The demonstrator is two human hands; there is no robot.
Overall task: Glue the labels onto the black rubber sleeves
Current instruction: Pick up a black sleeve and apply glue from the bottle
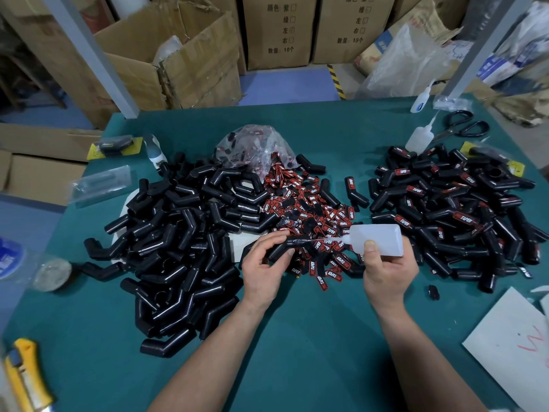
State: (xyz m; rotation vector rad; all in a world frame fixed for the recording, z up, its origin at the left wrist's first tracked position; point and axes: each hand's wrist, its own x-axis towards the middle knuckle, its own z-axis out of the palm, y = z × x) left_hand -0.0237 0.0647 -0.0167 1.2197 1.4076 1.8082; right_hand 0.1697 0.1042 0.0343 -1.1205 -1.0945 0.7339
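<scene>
In the head view, the left hand is closed around one black rubber sleeve. The thumb lies on top and the fingers are curled under it. This sleeve is held a little above the green table, at the near edge of the heap of red-and-black labels. The right hand grips a white glue bottle, which is laid almost flat with the thumb pressed on its side. The thin nozzle points to the left and meets the upper face of the held sleeve. No finger of either hand is spread.

A big pile of plain sleeves lies to the left, and its edge is just beside the left hand. A pile of labelled sleeves lies to the right, near the right hand. The labels fill the gap between the piles and spill from a clear plastic bag behind.

Around the forearms, open green surface shows up to the near edge of the table. A yellow utility knife lies at the near left corner and a white sheet at the near right edge. Scissors and a second bottle lie at the far right.
</scene>
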